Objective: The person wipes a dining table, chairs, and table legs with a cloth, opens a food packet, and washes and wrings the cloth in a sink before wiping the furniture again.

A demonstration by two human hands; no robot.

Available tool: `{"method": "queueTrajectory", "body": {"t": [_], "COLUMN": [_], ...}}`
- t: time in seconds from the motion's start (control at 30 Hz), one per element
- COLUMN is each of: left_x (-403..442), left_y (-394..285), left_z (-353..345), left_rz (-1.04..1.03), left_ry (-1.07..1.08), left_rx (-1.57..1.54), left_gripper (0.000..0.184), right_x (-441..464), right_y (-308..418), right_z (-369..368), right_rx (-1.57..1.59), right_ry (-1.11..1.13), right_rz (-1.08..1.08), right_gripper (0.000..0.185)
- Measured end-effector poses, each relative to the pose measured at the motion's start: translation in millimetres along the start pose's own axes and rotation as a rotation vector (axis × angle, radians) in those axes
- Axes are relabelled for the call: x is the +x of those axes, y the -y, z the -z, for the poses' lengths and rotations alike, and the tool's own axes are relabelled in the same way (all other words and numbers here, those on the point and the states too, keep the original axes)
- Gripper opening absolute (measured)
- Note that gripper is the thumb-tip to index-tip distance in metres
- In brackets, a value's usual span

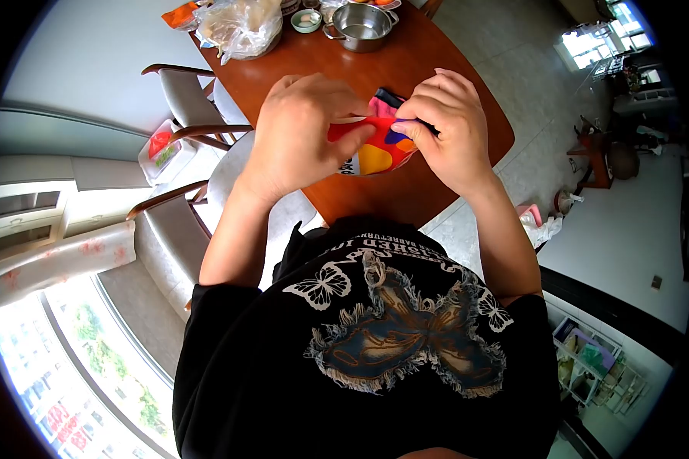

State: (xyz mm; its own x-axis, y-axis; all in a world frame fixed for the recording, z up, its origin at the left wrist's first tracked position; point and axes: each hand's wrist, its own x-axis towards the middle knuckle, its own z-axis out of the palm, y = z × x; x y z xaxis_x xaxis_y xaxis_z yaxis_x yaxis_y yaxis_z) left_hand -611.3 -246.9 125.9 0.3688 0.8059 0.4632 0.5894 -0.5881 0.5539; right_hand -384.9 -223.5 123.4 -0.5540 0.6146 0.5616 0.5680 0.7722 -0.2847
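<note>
Between my two hands is a colourful piece, red with yellow, orange and purple patches and a white part with dark lettering [375, 158]. My left hand [302, 130] pinches its left side between thumb and fingers. On the right side, my right hand [448, 126] grips its upper edge, thumb in front. Just behind it, close to my right fingers, a pink and black item [385, 101] shows in part; whether it is joined to the colourful piece is hidden. Both hands are over the near part of the wooden table.
The wooden table [421, 65] bears a steel pot [362, 27], a small bowl [306, 21] and a clear plastic bag [241, 27] along its far side. Chairs [180, 96] stand at the left, with a plastic bin [166, 153] beside them.
</note>
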Motion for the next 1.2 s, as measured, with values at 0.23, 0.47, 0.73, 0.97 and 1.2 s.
{"method": "queueTrajectory", "body": {"t": [0.23,0.47,0.73,0.97,1.2], "left_x": [-3,-8,-11,-13,-11], "left_y": [8,-2,3,4,-5], "left_z": [-14,-23,-31,-30,-22], "left_rz": [-0.056,-0.096,-0.049,0.013,0.003], "left_ry": [-0.105,-0.22,-0.25,-0.262,-0.205], "left_rx": [0.002,0.131,-0.039,-0.065,0.018], "left_gripper": [0.014,0.014,0.014,0.014,0.016], "right_x": [2,2,6,-23,-21], "right_y": [0,4,7,-11,-6], "right_z": [7,-5,2,0,-17], "right_rx": [0.181,-0.072,0.182,0.419,0.49], "right_ry": [0.111,-0.091,-0.133,-0.104,-0.23], "right_rz": [-0.102,0.028,-0.166,-0.263,-0.289], "right_gripper": [0.014,0.016,0.049,0.026,0.017]}}
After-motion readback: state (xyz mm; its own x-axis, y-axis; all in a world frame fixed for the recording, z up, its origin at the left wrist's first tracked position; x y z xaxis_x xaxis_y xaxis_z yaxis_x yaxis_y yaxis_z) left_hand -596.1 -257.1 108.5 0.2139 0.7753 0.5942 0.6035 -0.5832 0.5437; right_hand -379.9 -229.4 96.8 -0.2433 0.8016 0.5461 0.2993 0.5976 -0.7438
